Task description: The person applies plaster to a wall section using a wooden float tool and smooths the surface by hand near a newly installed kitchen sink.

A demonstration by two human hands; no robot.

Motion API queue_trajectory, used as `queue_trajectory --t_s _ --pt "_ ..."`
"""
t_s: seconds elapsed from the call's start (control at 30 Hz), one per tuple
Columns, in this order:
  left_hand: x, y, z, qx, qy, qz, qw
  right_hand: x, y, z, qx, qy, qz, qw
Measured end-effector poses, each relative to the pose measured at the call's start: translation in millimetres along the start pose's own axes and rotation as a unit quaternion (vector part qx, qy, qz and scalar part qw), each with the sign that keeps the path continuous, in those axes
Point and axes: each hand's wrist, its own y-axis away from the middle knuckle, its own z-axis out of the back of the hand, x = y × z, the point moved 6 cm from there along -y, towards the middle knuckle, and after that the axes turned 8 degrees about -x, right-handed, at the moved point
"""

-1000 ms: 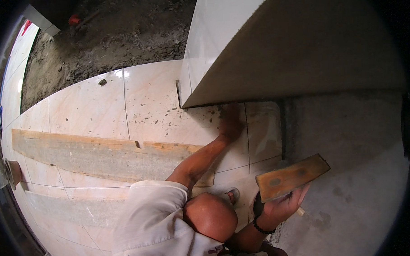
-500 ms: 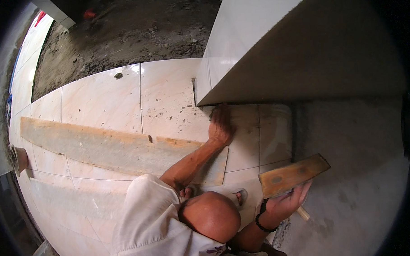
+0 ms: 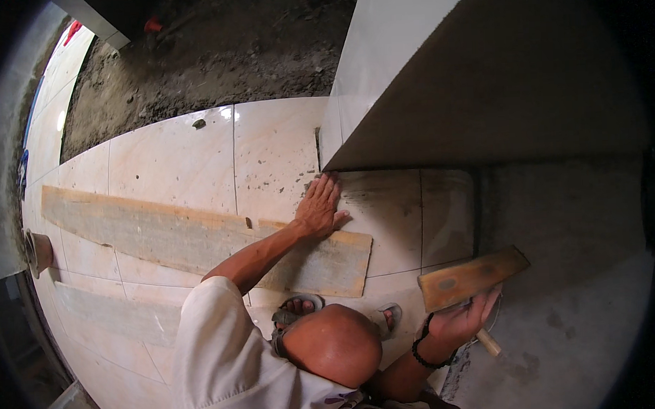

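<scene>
Flat on the pale floor tiles [image 3: 181,155] lies my left hand [image 3: 319,207], its fingers stretched toward the lower corner of the white tiled block [image 3: 329,136]. Small dark crumbs are scattered beside it, and a dark smear runs over the tile to its right. The left forearm reaches over a long board [image 3: 155,236] with an orange-brown edge. At the right, my right hand [image 3: 465,319] grips a rectangular brown board [image 3: 474,277] from below; most of its fingers are hidden. A short wooden handle [image 3: 489,342] shows under that hand; what it belongs to is hidden.
A big overhanging grey panel [image 3: 496,83] rises at the upper right. Bare rough earth [image 3: 214,57] lies beyond the tile edge. A bucket-like container [image 3: 38,253] stands at the far left. Grey concrete floor [image 3: 562,326] spreads at the right. My sandalled feet [image 3: 302,305] rest on tiles.
My left hand has moved left and back from beneath the block's edge and now lies flat with fingers extended. The right hand still holds the brown board. The whole view has shifted slightly.
</scene>
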Motion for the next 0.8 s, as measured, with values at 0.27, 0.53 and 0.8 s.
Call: queue_trajectory --t_s 0.27,0.53,0.8 --pt "27.3 23.5 23.1 -0.008 -0.013 -0.052 0.999 0.5 -0.2 1.0 -0.021 0.025 0.013 0.999" --pt "67.3 20.9 39.2 0.035 -0.072 -0.248 0.965 4.1 6.5 -11.3 0.004 0.103 0.092 0.99" --pt "106.5 -4.4 47.6 0.037 -0.046 -0.401 0.914 5.8 12.7 -9.8 -0.008 0.177 0.142 0.974"
